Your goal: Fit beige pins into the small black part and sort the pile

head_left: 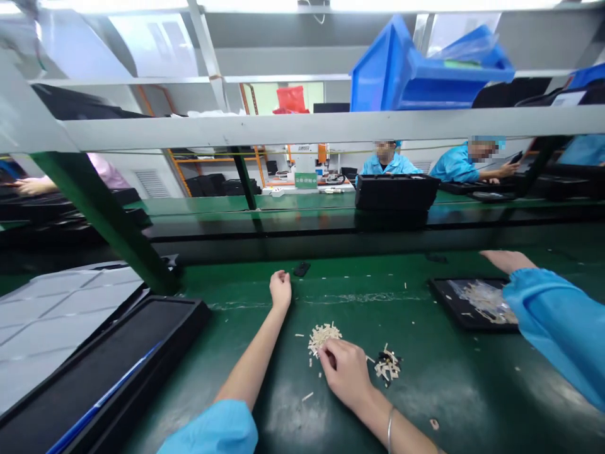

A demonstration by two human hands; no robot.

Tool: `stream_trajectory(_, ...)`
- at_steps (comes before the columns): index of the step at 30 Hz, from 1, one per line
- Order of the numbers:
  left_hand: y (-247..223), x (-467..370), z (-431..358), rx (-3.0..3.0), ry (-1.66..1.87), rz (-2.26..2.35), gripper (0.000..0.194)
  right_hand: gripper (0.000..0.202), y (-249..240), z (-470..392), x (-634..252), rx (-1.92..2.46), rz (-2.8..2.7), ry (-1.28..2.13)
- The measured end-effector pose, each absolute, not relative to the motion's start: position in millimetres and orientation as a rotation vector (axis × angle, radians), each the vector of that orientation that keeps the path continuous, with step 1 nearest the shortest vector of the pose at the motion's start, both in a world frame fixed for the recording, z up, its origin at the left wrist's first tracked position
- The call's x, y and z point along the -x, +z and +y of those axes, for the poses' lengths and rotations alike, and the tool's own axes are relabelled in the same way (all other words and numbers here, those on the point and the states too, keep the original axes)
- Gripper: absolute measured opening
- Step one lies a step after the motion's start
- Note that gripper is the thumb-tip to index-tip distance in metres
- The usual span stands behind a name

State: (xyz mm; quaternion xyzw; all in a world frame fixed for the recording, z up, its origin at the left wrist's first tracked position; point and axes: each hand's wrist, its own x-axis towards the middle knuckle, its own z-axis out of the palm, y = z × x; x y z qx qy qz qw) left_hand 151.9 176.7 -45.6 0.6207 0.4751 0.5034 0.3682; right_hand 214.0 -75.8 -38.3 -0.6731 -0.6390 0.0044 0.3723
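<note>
Two hands, yours, show in the head view. Your right hand [347, 372] bends at the edge of a pile of pale strips [323, 337], thumb and forefinger nearly meeting; whether they pinch one, I cannot tell. Your left hand [280, 289] is loosely curled near a black piece [302, 269], any hold hidden. You seem to be picking through strips; the next move calls for a light fingertip pinch.

1. Glossy green bench [472, 378] across the foreground, scuffed along one line.
2. White shelf frame [283, 130] overhead; slanting green post [104, 221] at left.
3. Farther back, orange-framed rack [259, 167]; left of it, pale wall [152, 161] with louvred vent [150, 183].
4. Bright white light [378, 5] along the top.
</note>
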Motion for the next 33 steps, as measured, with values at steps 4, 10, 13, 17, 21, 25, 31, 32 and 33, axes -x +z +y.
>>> stream_trajectory(4,-67.7,-144.0,180.4,-1.881,1.176,1.286,0.025,0.022,-41.8,-77.7,-208.6,1.701,-1.703,0.005)
stream_trajectory(10,-70.0,-152.9,176.4,-2.262,0.958,1.409,0.028,0.022,-41.7,-78.7,-203.6,1.670,-1.805,0.027)
stream_trajectory(13,-69.2,-159.7,168.1,-2.425,0.858,1.428,0.032,0.022,-40.3,-78.9,-204.6,1.672,-1.838,0.038)
stream_trajectory(17,-68.5,-164.0,161.1,-2.577,0.716,1.391,0.036,0.021,-39.3,-79.1,-205.9,1.699,-1.864,0.034)
stream_trajectory(21,-66.7,-164.7,161.2,-2.639,0.605,1.406,0.046,0.020,-39.8,-78.0,-205.2,1.714,-1.907,0.028)
stream_trajectory(25,-66.2,-165.6,160.6,-2.649,0.553,1.495,0.056,0.019,-40.6,-76.2,-204.7,1.726,-1.942,0.036)
stream_trajectory(31,-68.9,-166.8,159.6,-2.525,0.478,1.744,0.073,0.010,-38.9,-77.9,-204.3,1.723,-2.013,0.100)
stream_trajectory(32,-69.3,-166.7,159.5,-2.511,0.464,1.765,0.074,0.008,-38.4,-78.6,-204.2,1.717,-2.030,0.114)
stream_trajectory(33,-69.5,-166.4,159.3,-2.504,0.452,1.776,0.074,0.007,-37.9,-79.2,-204.0,1.712,-2.047,0.126)
